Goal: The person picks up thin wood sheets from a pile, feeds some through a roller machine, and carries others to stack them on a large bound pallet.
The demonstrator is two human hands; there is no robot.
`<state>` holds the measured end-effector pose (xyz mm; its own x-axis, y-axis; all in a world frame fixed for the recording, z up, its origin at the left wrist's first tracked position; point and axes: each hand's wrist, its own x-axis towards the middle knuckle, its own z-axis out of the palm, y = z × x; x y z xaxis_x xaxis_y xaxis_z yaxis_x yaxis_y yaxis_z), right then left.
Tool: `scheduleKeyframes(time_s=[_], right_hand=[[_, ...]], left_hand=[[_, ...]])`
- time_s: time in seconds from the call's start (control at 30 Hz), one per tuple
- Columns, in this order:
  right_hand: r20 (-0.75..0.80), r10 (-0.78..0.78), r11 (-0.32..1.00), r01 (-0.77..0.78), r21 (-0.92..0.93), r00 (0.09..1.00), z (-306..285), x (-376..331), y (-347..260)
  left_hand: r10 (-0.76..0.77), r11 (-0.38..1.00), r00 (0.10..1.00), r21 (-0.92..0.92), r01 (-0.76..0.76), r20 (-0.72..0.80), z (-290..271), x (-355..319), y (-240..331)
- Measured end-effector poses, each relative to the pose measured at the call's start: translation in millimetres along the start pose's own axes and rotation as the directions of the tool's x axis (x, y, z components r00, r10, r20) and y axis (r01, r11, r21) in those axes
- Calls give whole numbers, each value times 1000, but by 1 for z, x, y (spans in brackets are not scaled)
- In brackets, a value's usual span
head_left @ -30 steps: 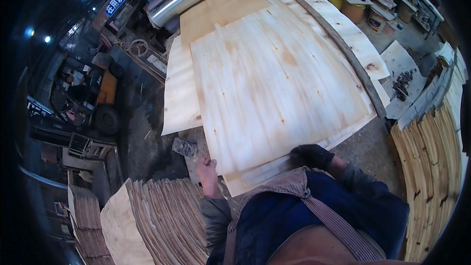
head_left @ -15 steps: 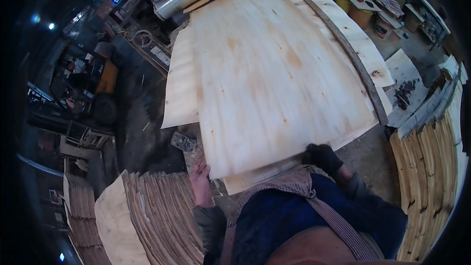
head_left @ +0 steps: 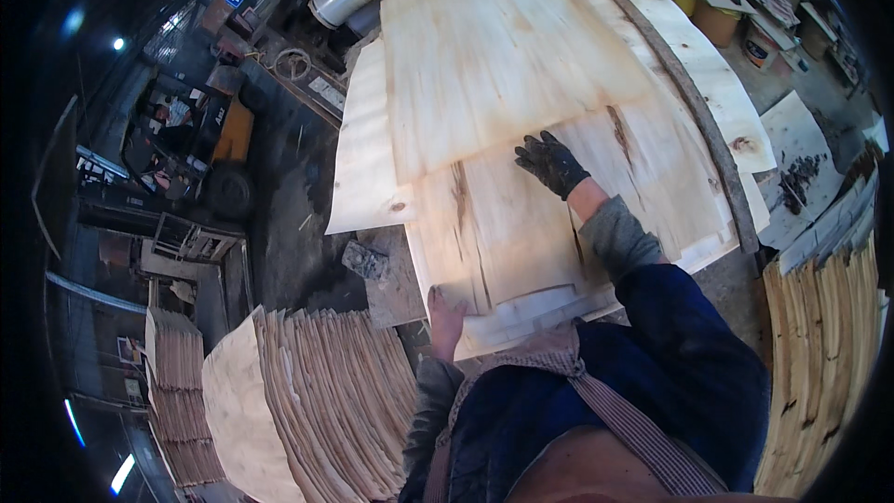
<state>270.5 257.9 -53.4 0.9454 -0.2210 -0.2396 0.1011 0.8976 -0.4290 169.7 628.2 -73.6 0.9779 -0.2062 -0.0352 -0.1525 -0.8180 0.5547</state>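
Two hands on one stack of veneer sheets.

Left hand (head_left: pixel 445 309), bare, pinching the near left corner of the top veneer sheet (head_left: pixel 503 224); right hand (head_left: pixel 551 162), in one dark glove, spread flat farther along the same sheet, gripping nothing. Two veneer piles (head_left: pixel 326 401) near left; one forklift (head_left: pixel 209 144) far left.

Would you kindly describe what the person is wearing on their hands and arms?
The right hand wears a dark, worn work glove, with a grey knit cuff and a dark blue sleeve behind it. The left hand is bare, its forearm in a grey-green sleeve. A striped brownish apron strap crosses the chest.
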Motion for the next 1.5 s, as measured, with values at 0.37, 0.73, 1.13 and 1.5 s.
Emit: scheduleKeyframes(time_s=[0.37,0.73,1.13,1.5], right_hand=[[35,478,868,-467,-170,877,-39,-212,36],[-333,169,925,-266,-273,928,-59,-286,5],[-293,35,887,-165,-431,955,-34,-184,-13],[38,-66,998,67,-20,997,-8,27,-34]], left_hand=[[-214,548,977,-825,136,19,-28,13,-14],[-228,395,974,-914,98,5,-108,-22,55],[-83,793,996,-603,85,31,-45,16,-2],[-59,995,998,-84,61,25,7,5,16]])
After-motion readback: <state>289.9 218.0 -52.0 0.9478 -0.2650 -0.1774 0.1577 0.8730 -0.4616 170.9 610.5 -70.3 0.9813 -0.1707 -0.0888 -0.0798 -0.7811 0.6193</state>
